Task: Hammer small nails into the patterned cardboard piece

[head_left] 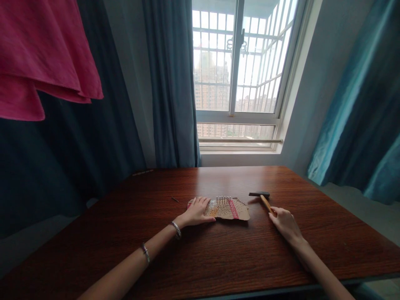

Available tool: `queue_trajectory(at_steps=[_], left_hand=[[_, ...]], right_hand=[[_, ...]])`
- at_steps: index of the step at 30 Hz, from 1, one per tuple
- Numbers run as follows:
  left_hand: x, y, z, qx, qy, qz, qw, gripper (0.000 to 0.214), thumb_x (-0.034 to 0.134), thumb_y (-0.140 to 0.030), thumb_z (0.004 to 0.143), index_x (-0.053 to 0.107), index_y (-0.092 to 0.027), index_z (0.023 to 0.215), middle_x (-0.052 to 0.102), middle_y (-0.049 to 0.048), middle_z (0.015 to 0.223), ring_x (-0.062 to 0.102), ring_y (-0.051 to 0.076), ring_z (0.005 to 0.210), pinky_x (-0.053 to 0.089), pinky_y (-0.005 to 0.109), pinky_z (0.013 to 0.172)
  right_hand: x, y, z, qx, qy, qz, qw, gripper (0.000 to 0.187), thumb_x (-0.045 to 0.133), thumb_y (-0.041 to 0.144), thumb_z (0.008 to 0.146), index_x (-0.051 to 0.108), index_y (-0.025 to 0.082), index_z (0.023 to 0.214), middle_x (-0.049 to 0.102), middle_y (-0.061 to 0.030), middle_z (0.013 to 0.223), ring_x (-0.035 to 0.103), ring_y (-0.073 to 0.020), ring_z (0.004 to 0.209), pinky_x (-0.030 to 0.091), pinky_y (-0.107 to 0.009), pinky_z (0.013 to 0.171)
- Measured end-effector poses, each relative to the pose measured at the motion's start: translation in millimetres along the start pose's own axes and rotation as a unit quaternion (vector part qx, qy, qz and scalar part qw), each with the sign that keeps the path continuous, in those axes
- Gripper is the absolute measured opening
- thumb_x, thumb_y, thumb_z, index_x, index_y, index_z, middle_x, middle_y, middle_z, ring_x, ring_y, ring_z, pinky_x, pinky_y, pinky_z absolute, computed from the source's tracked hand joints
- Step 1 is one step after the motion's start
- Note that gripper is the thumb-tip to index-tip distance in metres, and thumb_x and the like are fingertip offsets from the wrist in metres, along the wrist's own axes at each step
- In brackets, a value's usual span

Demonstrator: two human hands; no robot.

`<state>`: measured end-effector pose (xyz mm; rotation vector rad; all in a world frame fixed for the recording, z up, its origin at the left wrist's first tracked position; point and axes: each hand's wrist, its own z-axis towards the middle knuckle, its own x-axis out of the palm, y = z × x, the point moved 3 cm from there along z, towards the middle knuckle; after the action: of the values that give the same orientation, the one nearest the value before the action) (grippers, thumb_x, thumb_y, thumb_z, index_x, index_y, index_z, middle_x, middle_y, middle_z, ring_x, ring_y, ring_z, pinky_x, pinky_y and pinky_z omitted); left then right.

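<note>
My left hand [199, 211] lies with fingers spread over the left end of a flat, light-coloured board [242, 211]. The board is dotted with many small dark holes or marks and carries pink and yellow bands. A row of several nails [223, 199] stands upright along its back part. To the right, my right hand [285, 223] is wrapped round the wooden handle of a hammer [265, 203], whose dark head is at or just above the tabletop, apart from the board. A single loose nail [175, 199] lies on the table left of the board.
All of this is on a brown wooden table [200, 258] with its front edge near me. Behind it are a barred window [234, 75] and blue curtains [171, 83]. Pink cloth [46, 54] hangs at the upper left.
</note>
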<state>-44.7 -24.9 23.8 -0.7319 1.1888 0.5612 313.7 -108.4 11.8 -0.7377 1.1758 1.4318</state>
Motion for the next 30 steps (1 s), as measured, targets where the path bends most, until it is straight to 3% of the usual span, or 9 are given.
queue_trajectory(at_steps=[10,17,19,22,25,27,30], left_hand=[[-1.8,3.0,0.7,-0.019,-0.003,0.006,1.000,0.085,0.046,-0.072,0.061,0.036,-0.018,0.125,0.043,0.0127,0.123,0.035,0.029,0.114,0.021,0.041,0.099],[2.7,10.1,1.3,-0.026,0.004,-0.008,1.000,0.089,0.052,-0.071,0.057,0.035,-0.021,0.128,0.036,0.0120,0.131,0.023,0.032,0.123,0.017,0.045,0.101],[-4.6,14.4,2.9,-0.014,-0.014,-0.027,0.999,0.081,0.054,-0.067,0.059,0.041,-0.021,0.124,0.038,0.0116,0.130,0.025,0.031,0.123,0.020,0.044,0.100],[-28.1,28.0,4.0,-0.017,-0.070,-0.066,0.995,0.050,0.045,-0.055,0.074,0.060,-0.018,0.104,0.050,0.0110,0.119,0.037,0.025,0.115,0.028,0.035,0.095],[-52.5,54.6,-0.2,-0.102,-0.089,-0.106,0.985,0.040,0.043,-0.045,0.076,0.067,-0.013,0.082,0.064,0.0086,0.087,0.055,0.019,0.083,0.038,0.026,0.077],[-62.2,75.9,-7.1,-0.181,-0.079,-0.104,0.975,0.039,0.044,-0.043,0.074,0.067,-0.011,0.072,0.064,0.0058,0.068,0.056,0.017,0.066,0.038,0.023,0.063],[-62.6,105.0,-21.9,-0.293,-0.042,-0.105,0.950,0.035,0.048,-0.040,0.069,0.064,-0.011,0.058,0.061,0.0040,0.056,0.055,0.015,0.057,0.036,0.021,0.054]], right_hand=[[4.6,0.5,1.4,-0.017,0.024,-0.035,0.999,0.027,0.042,0.026,0.080,0.059,0.019,0.100,0.064,-0.0080,0.086,0.060,-0.0185,0.084,0.040,-0.025,0.071],[10.1,0.8,1.8,-0.047,0.014,-0.082,0.995,0.026,0.039,0.025,0.082,0.059,0.018,0.099,0.062,-0.0079,0.081,0.059,-0.0181,0.080,0.040,-0.025,0.068],[10.5,3.2,-0.5,-0.061,0.004,-0.099,0.993,0.026,0.038,0.024,0.083,0.059,0.018,0.097,0.061,-0.0082,0.079,0.058,-0.0181,0.078,0.040,-0.025,0.067],[11.1,5.3,-3.9,-0.075,-0.017,-0.126,0.989,0.026,0.037,0.023,0.084,0.059,0.017,0.095,0.060,-0.0087,0.077,0.057,-0.0186,0.077,0.040,-0.026,0.065],[12.7,4.3,-5.9,-0.083,-0.028,-0.142,0.986,0.026,0.037,0.023,0.084,0.059,0.016,0.096,0.060,-0.0090,0.076,0.056,-0.0185,0.076,0.040,-0.025,0.061],[14.0,3.2,-6.4,-0.088,-0.028,-0.144,0.985,0.025,0.038,0.023,0.084,0.059,0.016,0.096,0.060,-0.0089,0.076,0.056,-0.0183,0.076,0.040,-0.025,0.060],[14.6,3.0,-7.0,-0.089,-0.031,-0.146,0.985,0.024,0.040,0.023,0.083,0.058,0.017,0.098,0.059,-0.0085,0.077,0.056,-0.0182,0.076,0.040,-0.024,0.057]])
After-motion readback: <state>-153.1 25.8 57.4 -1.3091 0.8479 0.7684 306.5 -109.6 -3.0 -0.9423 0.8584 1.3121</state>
